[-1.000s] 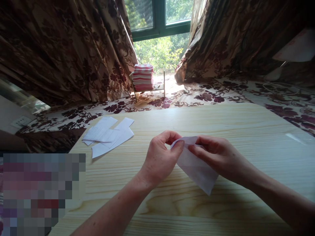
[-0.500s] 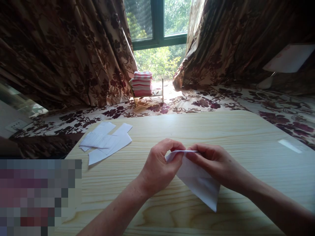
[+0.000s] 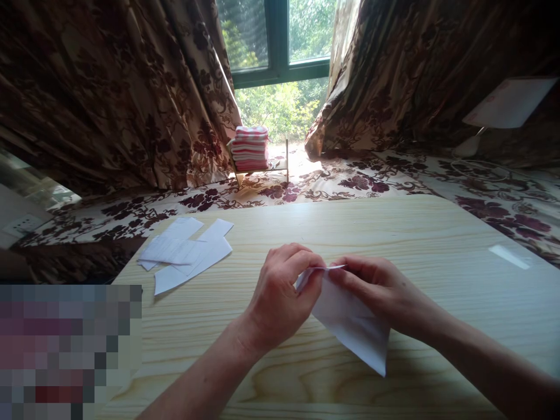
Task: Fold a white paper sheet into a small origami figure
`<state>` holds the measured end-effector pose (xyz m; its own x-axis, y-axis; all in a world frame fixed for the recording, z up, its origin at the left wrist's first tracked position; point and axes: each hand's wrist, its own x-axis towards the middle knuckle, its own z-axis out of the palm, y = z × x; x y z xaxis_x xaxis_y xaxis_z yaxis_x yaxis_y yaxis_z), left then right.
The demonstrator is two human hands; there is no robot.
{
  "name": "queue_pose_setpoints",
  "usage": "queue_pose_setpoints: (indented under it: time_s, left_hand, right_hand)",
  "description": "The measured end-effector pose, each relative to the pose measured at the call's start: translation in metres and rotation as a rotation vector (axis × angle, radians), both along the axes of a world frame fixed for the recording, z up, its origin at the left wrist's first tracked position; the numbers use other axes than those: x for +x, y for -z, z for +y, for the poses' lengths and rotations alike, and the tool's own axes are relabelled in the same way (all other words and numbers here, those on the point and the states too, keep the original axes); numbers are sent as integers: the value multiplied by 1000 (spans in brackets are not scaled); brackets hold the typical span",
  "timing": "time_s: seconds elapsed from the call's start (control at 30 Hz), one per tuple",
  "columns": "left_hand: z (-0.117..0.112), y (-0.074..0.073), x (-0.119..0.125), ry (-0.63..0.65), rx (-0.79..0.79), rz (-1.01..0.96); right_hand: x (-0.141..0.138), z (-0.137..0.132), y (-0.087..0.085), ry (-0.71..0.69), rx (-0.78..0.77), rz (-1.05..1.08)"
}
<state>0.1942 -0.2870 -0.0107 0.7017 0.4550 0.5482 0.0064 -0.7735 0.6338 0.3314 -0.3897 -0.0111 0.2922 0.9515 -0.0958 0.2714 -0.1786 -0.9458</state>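
A sheet of white paper hangs tilted between my hands, above the wooden table. My left hand pinches its upper edge between thumb and fingers, on the left side. Close beside it, my right hand grips the same edge, thumb in front and fingers behind. The paper's lower corner points down toward me, and part of its top is hidden by my fingers. Several white paper pieces lie overlapping on the table's left side, apart from both hands.
Behind the table runs a ledge with a floral cloth. On it stand a small rack with folded red-and-white striped cloths and a white lamp. Patterned curtains flank the window. A blurred patch covers the lower left.
Both hands keep their hold on the paper, with only slight finger movement at its top edge. The whole view has shifted a little.
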Motion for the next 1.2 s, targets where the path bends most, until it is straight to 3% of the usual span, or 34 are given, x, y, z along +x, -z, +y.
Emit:
queue_pose_setpoints:
  time_s: [0.4, 0.63, 0.8, 1.0, 1.2]
  left_hand:
    - [8, 2, -3, 70, 115, 80]
    - [9, 2, -2, 93, 198, 78]
    - [7, 3, -1, 114, 230, 46]
    - [2, 4, -1, 35, 38, 24]
    - [-4, 2, 2, 6, -470, 36]
  right_hand:
    - [1, 0, -4, -4, -25, 49]
    - [2, 0, -4, 69, -66, 58]
    - [1, -1, -5, 23, -38, 27]
    - [2, -2, -5, 48, -11, 34]
    - [1, -2, -2, 62, 27, 82]
